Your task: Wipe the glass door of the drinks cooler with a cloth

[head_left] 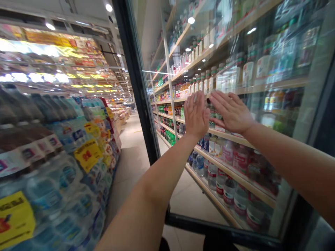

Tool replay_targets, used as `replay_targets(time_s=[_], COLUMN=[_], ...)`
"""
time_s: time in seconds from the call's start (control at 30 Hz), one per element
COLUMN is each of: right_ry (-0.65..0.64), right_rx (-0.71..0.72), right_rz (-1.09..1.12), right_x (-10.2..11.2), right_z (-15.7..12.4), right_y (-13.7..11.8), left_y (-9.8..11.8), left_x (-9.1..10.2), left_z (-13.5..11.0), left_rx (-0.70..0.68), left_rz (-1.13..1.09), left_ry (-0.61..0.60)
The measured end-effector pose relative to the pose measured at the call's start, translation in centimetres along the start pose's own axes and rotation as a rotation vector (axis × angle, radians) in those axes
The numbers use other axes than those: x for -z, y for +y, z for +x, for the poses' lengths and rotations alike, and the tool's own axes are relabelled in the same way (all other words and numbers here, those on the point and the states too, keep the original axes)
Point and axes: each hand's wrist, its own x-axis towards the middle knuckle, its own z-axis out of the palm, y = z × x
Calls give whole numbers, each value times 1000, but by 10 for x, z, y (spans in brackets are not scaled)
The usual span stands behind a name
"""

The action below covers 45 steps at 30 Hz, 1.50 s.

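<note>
My left hand (pixel 196 115) and my right hand (pixel 231 111) both lie flat against a glass fridge door (pixel 183 181), fingers stretched out and side by side at about the door's mid height. Neither hand holds anything. The door has a black frame (pixel 136 83) and stands swung out into the aisle. Through and in the glass I see wooden shelves (pixel 235 139) stocked with drink bottles (pixel 225 188); whether they sit behind the glass or are partly reflected is unclear.
Stacked packs of bottled water (pixel 60 174) with yellow price tags (pixel 87 153) fill the left side. A tiled shop aisle (pixel 131 146) runs away between them and the door, under bright ceiling lights.
</note>
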Motion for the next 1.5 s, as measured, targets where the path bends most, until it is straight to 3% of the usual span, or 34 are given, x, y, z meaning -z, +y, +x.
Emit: replay_targets(time_s=[0.17,0.27,0.43,0.63,0.83,1.0,1.23,1.5], right_ry=[45,62,85,91,149,167,229,240], right_rx=[12,-40,-128,-142,-150,-238,-268,-249], right_rz=[-3,-5,-30,-47,30,-139,-227,-261], right_x=[-5,-9,-14,-11,-17,-39,-50,-53], right_z=[0,0,2,1,4,15,19,15], right_y=[5,-3,-22,-28,-53,-72,-74,-78], left_y=[27,27,-4,-48,-46,-53,-82,-84], left_x=[-5,-1,18,42,36,35,44,42], left_z=[-1,-2,4,7,2,-1,-4,-5], left_rx=[-56,-123,-229,-265,-247,-250,-94,-56], left_rz=[-42,-35,-52,162,232,246,316,309], left_ry=[-44,-90,-115,-136,-96,-100,0,-12])
